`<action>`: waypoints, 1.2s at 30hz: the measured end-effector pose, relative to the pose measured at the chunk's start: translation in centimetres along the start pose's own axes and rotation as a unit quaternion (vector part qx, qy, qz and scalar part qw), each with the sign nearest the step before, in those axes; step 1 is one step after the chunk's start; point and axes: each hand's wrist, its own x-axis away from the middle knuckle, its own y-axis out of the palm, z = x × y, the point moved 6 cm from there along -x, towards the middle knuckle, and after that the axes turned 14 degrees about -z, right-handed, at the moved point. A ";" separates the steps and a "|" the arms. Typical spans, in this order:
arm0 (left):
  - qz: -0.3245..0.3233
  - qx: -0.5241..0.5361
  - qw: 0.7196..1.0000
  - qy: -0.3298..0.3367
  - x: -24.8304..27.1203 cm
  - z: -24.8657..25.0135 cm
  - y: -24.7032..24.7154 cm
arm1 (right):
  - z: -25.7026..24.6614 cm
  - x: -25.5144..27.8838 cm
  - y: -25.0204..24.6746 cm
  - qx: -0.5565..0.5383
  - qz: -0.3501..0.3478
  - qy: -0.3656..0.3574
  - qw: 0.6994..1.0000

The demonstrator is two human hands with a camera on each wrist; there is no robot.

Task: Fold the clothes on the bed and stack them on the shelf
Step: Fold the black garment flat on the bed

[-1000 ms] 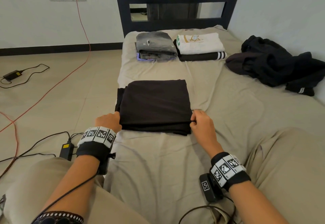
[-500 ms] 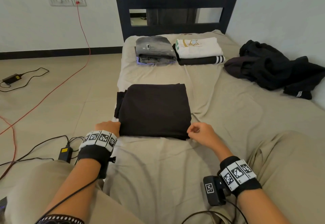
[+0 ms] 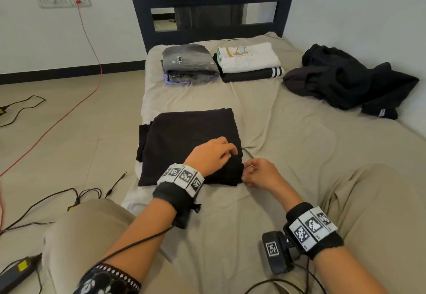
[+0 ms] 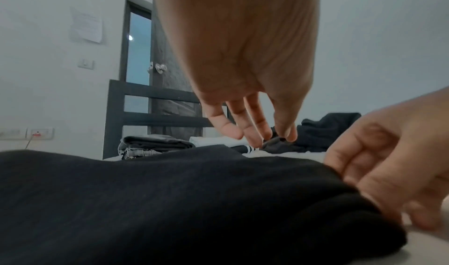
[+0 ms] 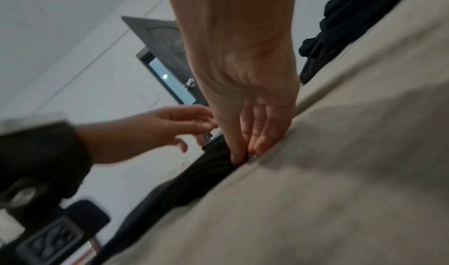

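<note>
A black garment, folded into a rectangle, lies on the beige bed sheet in front of me. My left hand hovers over its near right part, fingers loose and straight, holding nothing. My right hand is at the garment's near right corner. In the right wrist view its thumb and fingers come together on the fabric edge where it meets the sheet. The left wrist view shows that hand curled at the garment's edge.
Two folded stacks sit near the dark headboard: a grey one and a white shirt on a black striped piece. Unfolded dark clothes lie by the right wall. Cables and a charger lie on the floor at left.
My left hand left the garment's near left corner and moved right, across to above its near right part. My right hand stayed at the right corner.
</note>
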 end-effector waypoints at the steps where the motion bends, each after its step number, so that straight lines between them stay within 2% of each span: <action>1: -0.004 0.000 1.000 0.004 -1.0 0.1 0.3 | 0.0 0.1 0.0 0.030 0.017 -0.016 0.999; 5: -0.027 -0.032 0.999 -0.017 -5.1 -0.5 0.7 | -0.1 0.0 0.4 0.100 0.079 -0.069 0.989; 12: -0.154 -0.142 0.974 -0.086 -11.1 -3.6 1.1 | 0.0 -0.1 -0.2 0.148 0.069 -0.108 0.981; 16: -0.132 -0.225 0.957 -0.128 -12.7 -4.2 0.5 | 0.0 -0.2 -0.2 0.189 0.035 -0.092 0.977; 21: -0.137 -0.244 0.946 -0.165 -14.0 -5.0 0.9 | -0.1 0.0 0.6 0.273 -0.067 -0.054 0.958; 23: -0.144 -0.218 0.951 -0.167 -14.2 -5.2 1.1 | -0.1 0.1 0.4 0.259 -0.065 -0.052 0.962; 26: -0.150 -0.102 0.971 -0.156 -13.5 -5.7 0.4 | 0.0 0.3 0.2 0.205 -0.051 -0.051 0.976; 28: -0.120 -0.023 0.982 -0.144 -12.1 -6.5 -1.3 | 0.0 0.5 0.0 0.180 -0.049 -0.047 0.981; 30: -0.063 0.035 0.986 -0.153 -10.0 -8.2 -3.4 | -0.2 0.8 0.1 0.188 -0.080 -0.036 0.978; 33: 0.000 0.111 0.972 -0.207 -5.9 -12.2 -6.0 | -1.3 1.1 -0.4 0.242 -0.133 -0.015 0.961; 36: 0.029 0.141 0.946 -0.290 -1.8 -16.5 -7.0 | -4.2 0.2 -2.6 0.273 -0.078 -0.028 0.959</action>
